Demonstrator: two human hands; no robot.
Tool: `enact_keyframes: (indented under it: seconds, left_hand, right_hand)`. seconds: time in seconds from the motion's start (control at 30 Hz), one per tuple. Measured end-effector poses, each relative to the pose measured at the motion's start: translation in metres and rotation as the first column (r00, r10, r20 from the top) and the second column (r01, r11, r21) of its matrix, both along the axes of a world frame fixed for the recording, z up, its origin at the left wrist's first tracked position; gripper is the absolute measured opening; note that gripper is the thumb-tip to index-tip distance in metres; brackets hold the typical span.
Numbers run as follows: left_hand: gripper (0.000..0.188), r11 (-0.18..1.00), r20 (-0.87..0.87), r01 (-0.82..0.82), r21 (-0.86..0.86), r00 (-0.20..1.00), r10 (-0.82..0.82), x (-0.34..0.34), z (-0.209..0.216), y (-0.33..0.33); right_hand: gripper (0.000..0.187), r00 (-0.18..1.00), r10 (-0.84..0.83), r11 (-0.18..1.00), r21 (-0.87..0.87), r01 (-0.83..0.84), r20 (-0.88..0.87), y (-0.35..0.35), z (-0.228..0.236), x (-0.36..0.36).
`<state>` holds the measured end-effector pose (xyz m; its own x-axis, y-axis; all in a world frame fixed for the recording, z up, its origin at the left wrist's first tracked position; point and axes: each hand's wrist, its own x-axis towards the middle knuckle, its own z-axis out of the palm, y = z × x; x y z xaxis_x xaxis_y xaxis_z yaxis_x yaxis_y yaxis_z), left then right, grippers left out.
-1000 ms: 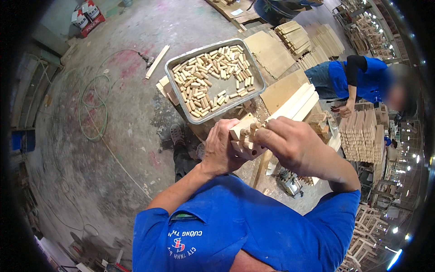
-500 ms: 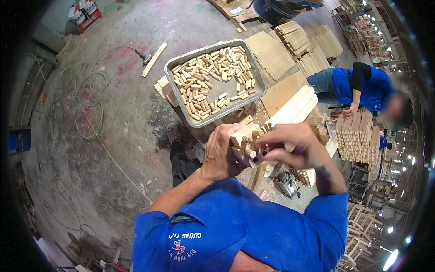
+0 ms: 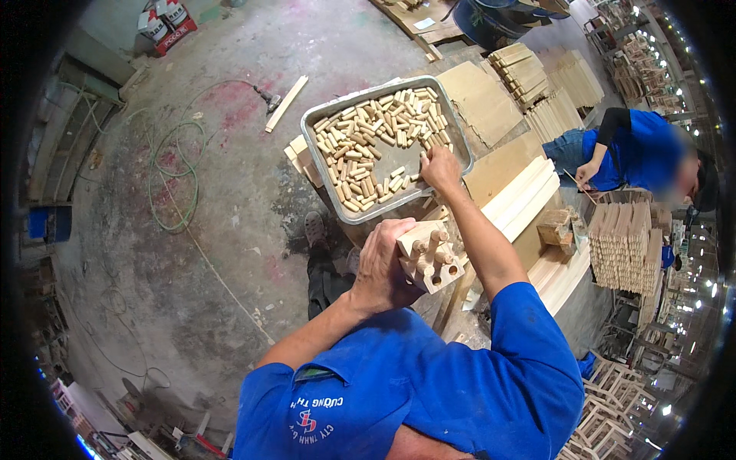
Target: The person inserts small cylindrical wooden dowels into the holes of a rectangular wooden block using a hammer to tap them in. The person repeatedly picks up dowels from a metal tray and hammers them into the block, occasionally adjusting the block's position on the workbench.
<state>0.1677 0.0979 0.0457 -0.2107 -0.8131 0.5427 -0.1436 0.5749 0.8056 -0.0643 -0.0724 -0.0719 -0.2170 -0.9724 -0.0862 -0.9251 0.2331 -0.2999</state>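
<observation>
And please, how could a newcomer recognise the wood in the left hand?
Find the large metal tray holding short pegs. Just below it in the picture, the left hand grips the pale wood. Unlike the long strips farther right, it shows pegs standing out beside open holes.

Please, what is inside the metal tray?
Short wooden dowels lie in the metal tray, with part of its floor visible. The right hand hides what is beneath it; dowels cover the remaining floor.

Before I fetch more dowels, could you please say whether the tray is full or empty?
Partly full: wooden dowels cover much of the tray, but bare bottom shows.
</observation>
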Motion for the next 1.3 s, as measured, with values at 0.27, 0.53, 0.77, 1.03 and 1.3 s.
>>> enact_keyframes:
  seconds: [0.27,0.53,0.77,1.03,1.3]
  left_hand:
    - [0.098,0.994,-0.003,0.036,0.098,0.999,-0.036,-0.002,0.001,0.001]
    - [0.093,0.991,0.085,-0.080,0.108,0.994,0.071,-0.006,-0.005,0.007]
    - [0.098,0.990,0.100,-0.070,0.126,0.993,0.057,-0.012,0.004,0.006]
    - [0.100,0.995,0.099,-0.085,0.046,0.992,0.080,-0.006,0.002,0.008]
    - [0.100,0.994,0.093,-0.105,0.031,0.990,0.101,-0.006,0.007,0.007]
  right_hand:
    - [0.018,0.791,0.213,0.977,-0.125,-0.172,0.574,0.031,0.059,-0.009]
    - [0.027,0.529,0.645,0.757,-0.364,-0.543,0.552,0.113,0.292,0.013]
    - [0.020,0.588,0.749,0.655,-0.210,-0.726,0.305,0.160,0.321,0.007]
    - [0.021,0.497,0.864,0.503,-0.182,-0.845,0.080,0.161,0.321,0.023]
    - [0.026,0.535,0.800,0.592,-0.210,-0.778,0.271,0.153,0.313,0.020]
